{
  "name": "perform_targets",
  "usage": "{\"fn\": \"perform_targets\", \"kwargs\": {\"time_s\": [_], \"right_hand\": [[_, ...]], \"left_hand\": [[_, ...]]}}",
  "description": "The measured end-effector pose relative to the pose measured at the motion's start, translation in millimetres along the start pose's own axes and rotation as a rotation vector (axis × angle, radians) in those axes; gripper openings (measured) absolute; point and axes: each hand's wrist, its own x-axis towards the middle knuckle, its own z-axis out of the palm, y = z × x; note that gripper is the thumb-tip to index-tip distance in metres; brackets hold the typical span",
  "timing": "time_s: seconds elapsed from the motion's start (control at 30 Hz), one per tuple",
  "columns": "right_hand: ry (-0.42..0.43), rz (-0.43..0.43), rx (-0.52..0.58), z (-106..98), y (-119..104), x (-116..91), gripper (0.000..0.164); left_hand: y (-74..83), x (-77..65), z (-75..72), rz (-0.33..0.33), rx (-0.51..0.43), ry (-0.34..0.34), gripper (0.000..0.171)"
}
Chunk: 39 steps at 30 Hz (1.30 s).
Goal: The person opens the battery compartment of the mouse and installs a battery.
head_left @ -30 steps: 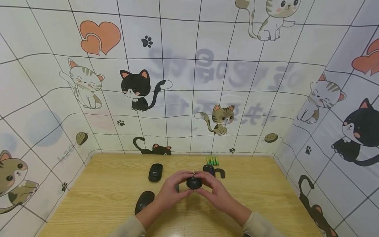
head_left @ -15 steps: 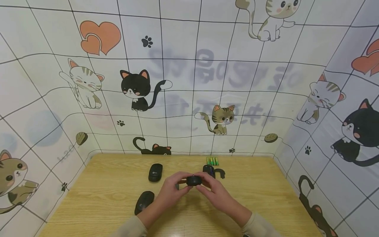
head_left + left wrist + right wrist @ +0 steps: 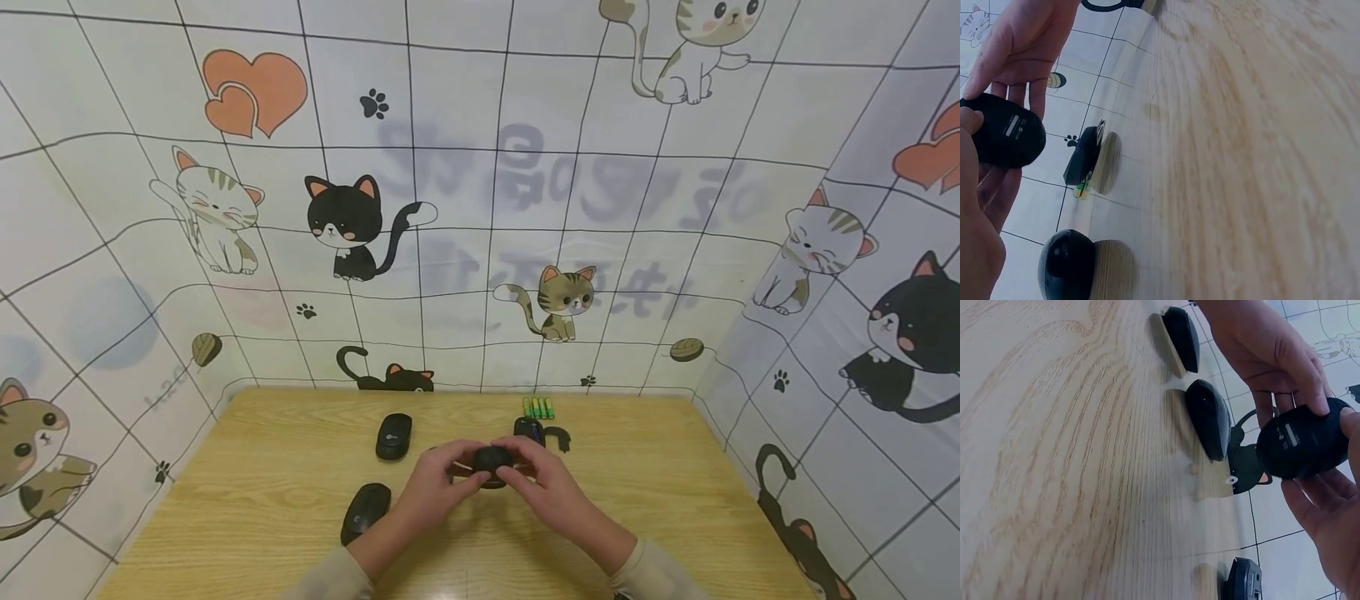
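Both hands hold a black computer mouse [image 3: 492, 459] up above the table, near its middle. The left hand [image 3: 435, 483] grips its left side and the right hand [image 3: 551, 487] its right side, thumbs on the side nearest the head camera. The left wrist view shows a small white marking on the mouse's dark face [image 3: 1010, 131], with the right hand [image 3: 1025, 44] at the top. In the right wrist view, the left hand [image 3: 1272, 350] reaches in from above to the same mouse [image 3: 1300, 440]. Fingers hide parts of its edges.
Black mice lie at the left, one farther back [image 3: 393, 437] and one nearer [image 3: 366, 512] by the left forearm. Behind the right hand are another black mouse [image 3: 528, 429], a curved dark cover [image 3: 558, 438] and several green batteries [image 3: 538, 407]. A cat-print sheet [image 3: 465, 250] surrounds the table.
The held mouse has tilted between the hands, so its broader rounded face now shows to the head camera. Both hands dip slightly and stay in nearly the same place.
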Motion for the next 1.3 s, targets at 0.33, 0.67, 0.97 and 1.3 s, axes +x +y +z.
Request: {"fn": "perform_targets", "kwargs": {"time_s": [0.33,0.67,0.97,1.3], "right_hand": [[-0.015,-0.007,0.038,1.0,1.2,0.8,0.044],[-0.059,0.016,0.099,2.0,2.9,0.5,0.053],[-0.082,0.079,0.183,3.2,5.7,0.6,0.051],[-0.099,0.071,0.22,3.3,11.9,0.4,0.049]], "left_hand": [[0.7,-0.9,1.7,-0.113,-0.086,-0.017,0.026],[5.0,-2.3,2.2,-0.181,-0.19,-0.044,0.029],[4.5,-1.6,3.5,-0.276,-0.29,-0.091,0.029],[11.8,-1.3,1.7,-0.315,-0.385,-0.151,0.035]]}}
